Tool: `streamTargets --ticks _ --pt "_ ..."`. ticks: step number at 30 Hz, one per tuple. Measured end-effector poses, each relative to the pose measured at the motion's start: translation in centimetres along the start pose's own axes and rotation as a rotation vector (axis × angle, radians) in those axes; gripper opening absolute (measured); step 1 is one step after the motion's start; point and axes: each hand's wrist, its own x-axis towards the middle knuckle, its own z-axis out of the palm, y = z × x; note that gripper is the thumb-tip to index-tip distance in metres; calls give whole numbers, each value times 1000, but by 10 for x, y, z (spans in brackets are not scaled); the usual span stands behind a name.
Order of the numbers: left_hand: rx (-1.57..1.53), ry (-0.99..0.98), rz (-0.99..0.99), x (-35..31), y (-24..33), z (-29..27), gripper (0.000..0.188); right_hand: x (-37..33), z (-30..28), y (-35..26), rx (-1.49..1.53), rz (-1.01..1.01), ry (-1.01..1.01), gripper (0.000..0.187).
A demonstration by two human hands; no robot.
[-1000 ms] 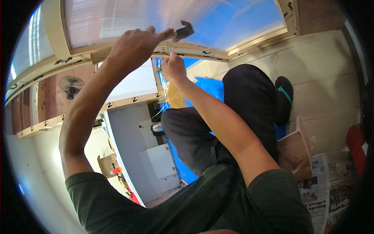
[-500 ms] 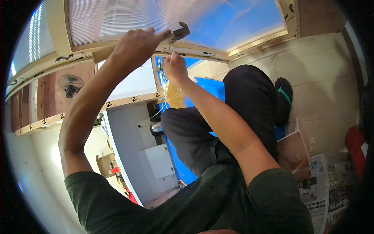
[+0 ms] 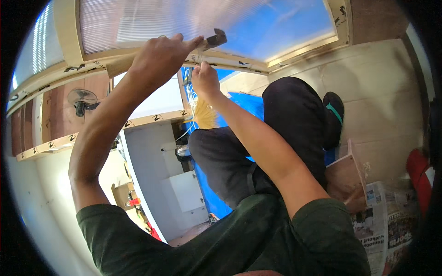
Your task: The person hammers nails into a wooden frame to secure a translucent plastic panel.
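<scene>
My left hand point(image 3: 161, 57) is wrapped round the handle of a hammer point(image 3: 215, 40), whose dark metal head sticks out past my fingers. It is raised in front of the wooden frame point(image 3: 239, 60) of a ribbed translucent panel point(image 3: 152, 23). Just below the hammer head, my right hand point(image 3: 206, 79) is closed, its fingers pinching a thin light-coloured piece point(image 3: 200, 58) that stands up toward the hammer. What kind of piece it is cannot be made out. My right fingers are close against the frame's lower edge; whether they touch it is unclear.
A straw broom point(image 3: 204, 115) and white cords lie behind my right wrist, over blue sheeting point(image 3: 246, 103). A fan point(image 3: 82, 102) is at the left. A grey cabinet point(image 3: 152, 142) stands below it. Near my right knee are a wooden box point(image 3: 347, 179) and newspapers point(image 3: 382, 221).
The hammer head has shifted slightly right and down, and it looks more blurred. My right hand keeps nearly the same place. The whole view has moved slightly.
</scene>
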Motion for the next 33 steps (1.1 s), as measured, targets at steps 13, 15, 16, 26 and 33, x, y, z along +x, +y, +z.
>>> streamTargets --ticks 13,15,16,26,33 --pt "-104 48 -32 -14 2 -6 71 0 -1 -3 -2 21 -11 26" --pt "-199 65 -72 -23 1 -10 72 -2 -2 -6 0 35 -12 26" --pt "-267 75 -91 -28 -1 -12 72 -2 -3 -8 6 32 -9 27" --pt "-1404 317 -789 -130 78 38 20 -4 -11 -12 57 36 -80 33" --pt "-2849 470 -1190 -137 184 86 19 1 -9 -7 45 25 -72 32"
